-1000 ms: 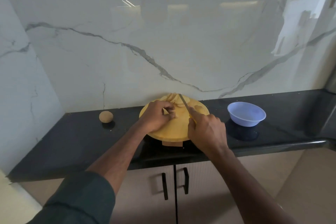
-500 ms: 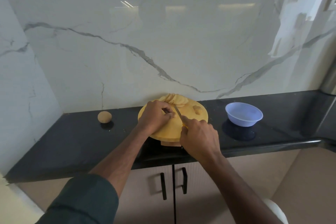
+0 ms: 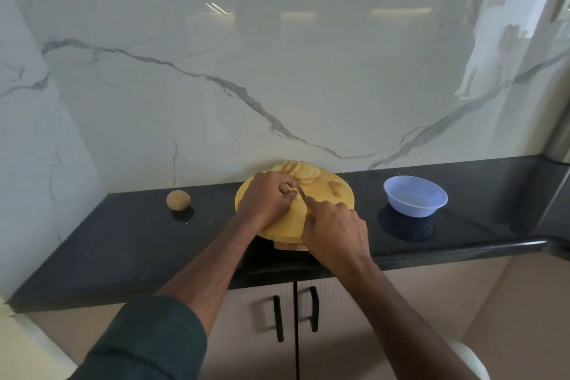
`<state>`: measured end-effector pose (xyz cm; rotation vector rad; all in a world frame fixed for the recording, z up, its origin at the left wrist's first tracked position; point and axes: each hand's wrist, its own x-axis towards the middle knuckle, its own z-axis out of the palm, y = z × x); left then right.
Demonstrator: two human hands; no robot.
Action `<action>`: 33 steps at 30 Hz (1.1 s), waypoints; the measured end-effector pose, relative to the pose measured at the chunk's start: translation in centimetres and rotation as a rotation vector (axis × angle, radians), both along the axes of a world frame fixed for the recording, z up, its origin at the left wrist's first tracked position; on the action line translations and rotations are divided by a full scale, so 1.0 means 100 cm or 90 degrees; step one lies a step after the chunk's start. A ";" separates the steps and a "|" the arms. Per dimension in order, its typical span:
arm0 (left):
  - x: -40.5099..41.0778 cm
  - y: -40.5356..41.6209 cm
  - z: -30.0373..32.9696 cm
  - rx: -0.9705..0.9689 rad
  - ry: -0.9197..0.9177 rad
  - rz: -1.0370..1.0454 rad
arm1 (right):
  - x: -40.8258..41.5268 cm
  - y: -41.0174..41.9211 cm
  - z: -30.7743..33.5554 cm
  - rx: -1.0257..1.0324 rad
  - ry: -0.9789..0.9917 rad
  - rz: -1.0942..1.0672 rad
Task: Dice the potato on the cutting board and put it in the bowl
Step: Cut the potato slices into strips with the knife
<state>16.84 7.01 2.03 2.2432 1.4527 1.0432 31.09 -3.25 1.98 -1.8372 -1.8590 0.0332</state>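
Fingers of the left hand [image 3: 266,199] curl down onto a potato piece on the cutting board [image 3: 320,194], pinning it; the piece itself is mostly hidden under the knuckles. Just beside those fingertips the knife [image 3: 300,192] blade stands angled toward the wall, its yellow handle wrapped in the grip of the right hand [image 3: 334,233], which is closed tight around it near the board's front edge. Behind the blade, a fan of potato slices [image 3: 303,174] overlaps along the far rim of the round yellow board, and a small potato chunk [image 3: 336,187] lies apart on the board's right side. The board sits on the dark table [image 3: 123,241], close to the marble wall [image 3: 277,71]. To its right, well apart, stands the pale blue bowl [image 3: 415,196], with nothing visible inside. To the left, a whole unpeeled potato [image 3: 178,199] rests alone on the table. Below the table edge are cabinet doors with two black handles [image 3: 296,313].
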 end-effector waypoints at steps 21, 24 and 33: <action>0.000 -0.002 0.006 -0.026 -0.052 -0.044 | -0.001 0.003 0.002 0.007 0.004 0.011; 0.000 -0.001 0.007 -0.029 -0.040 -0.057 | -0.001 0.005 0.006 -0.010 0.016 0.025; -0.001 -0.001 0.006 -0.014 0.007 -0.079 | -0.006 0.012 0.010 -0.038 -0.025 0.034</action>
